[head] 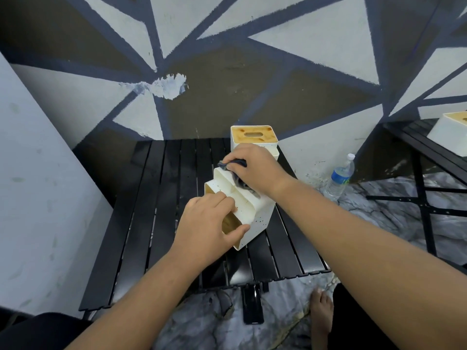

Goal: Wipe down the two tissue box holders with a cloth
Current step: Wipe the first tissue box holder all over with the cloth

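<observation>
On the black slatted table (161, 198), mid-right, a white plastic tissue box holder (255, 213) lies tipped on its side with its open end toward the near side. Left hand (209, 223) grips that near open rim, fingers curled over the top edge and thumb against the side wall. Right hand (252, 168) is closed round a bunched dark blue-grey cloth (241, 185), pressing it on the holder's upper face at the far end. Second white holder (254, 134) stands upright just behind; touching or not, cannot tell. It has a tan wooden lid with an oval slot, blotchy.

Handling, as a judgement: a hollow thin-walled shell, light, stiff and smooth. It will likely skid on the slats under wiping pressure, so it needs bracing. Best hold is the open rim or the side walls, as the left hand has it. The rim may flex if squeezed hard. The cloth is soft and limp.

Looks: boxy with a stepped profile, off-white, dark specks on the right side wall, yellowish-brown inside at the open mouth. Clear plastic water bottle (340, 178) with a blue label stands on the floor, right of the table.
</observation>
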Demonstrator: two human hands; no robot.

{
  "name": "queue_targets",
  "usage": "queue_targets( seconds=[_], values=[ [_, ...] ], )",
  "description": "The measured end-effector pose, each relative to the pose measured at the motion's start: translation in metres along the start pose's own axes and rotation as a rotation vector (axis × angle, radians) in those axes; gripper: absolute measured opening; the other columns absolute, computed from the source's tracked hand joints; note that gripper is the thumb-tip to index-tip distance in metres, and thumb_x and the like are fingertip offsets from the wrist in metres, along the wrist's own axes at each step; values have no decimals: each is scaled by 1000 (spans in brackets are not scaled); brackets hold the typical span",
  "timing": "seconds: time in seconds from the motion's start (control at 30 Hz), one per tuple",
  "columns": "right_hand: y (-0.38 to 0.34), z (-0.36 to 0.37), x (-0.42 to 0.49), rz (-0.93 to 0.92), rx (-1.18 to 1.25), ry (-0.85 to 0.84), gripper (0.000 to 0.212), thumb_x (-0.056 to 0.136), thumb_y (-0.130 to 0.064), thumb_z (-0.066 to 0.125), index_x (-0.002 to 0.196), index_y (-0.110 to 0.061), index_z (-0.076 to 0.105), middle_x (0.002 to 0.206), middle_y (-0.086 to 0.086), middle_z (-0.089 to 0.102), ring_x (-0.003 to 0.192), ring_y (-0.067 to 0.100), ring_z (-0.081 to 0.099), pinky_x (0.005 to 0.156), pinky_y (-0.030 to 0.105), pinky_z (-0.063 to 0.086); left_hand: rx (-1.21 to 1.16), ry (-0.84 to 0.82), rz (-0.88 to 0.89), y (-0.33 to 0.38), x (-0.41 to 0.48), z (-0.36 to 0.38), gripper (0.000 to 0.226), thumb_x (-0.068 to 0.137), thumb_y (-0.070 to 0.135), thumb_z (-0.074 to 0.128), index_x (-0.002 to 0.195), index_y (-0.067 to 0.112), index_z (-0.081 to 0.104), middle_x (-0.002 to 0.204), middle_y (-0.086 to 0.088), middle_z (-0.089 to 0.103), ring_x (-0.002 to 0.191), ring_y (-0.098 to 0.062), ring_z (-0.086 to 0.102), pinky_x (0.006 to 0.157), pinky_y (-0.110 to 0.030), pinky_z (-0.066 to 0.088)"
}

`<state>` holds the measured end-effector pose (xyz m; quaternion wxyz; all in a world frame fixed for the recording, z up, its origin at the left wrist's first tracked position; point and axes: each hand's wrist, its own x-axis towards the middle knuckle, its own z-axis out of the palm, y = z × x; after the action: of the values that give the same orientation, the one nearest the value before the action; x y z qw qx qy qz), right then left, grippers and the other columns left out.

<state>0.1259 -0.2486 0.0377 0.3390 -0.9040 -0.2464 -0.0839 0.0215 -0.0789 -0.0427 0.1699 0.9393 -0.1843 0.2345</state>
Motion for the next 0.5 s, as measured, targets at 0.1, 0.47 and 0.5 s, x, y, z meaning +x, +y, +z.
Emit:
queue_targets(
  seconds=[0.1, 0.47, 0.5],
  values=[
    [5, -7, -20, -23, -6, -1, 17, 103, -20, 71, 115, -24, 83, 106, -16, 68, 107, 5, 60, 102, 30, 52, 25, 6, -2, 1, 2, -1, 44, 85, 76, 60, 94, 33, 61, 89, 19, 55, 85, -8, 55, 88, -36, 45],
    [37, -23, -101, -39, 12, 144, 18, 97, -17, 78, 112, -24, 84, 110, -15, 72, 112, 3, 61, 99, 17, 47, -155, 37, -151, 19, 3, -9, 44, 85, 76, 68, 103, 36, 71, 100, 22, 66, 97, -1, 59, 93, -33, 45],
    [38, -23, -101, -36, 17, 144, 18, 97, -17, 78, 113, -24, 84, 110, -15, 72, 112, 3, 61, 99, 14, 45, -207, 47, -164, 15, 5, -15, 38, 89, 69, 72, 107, 36, 72, 103, 22, 66, 102, -1, 60, 95, -35, 47]
  ],
)
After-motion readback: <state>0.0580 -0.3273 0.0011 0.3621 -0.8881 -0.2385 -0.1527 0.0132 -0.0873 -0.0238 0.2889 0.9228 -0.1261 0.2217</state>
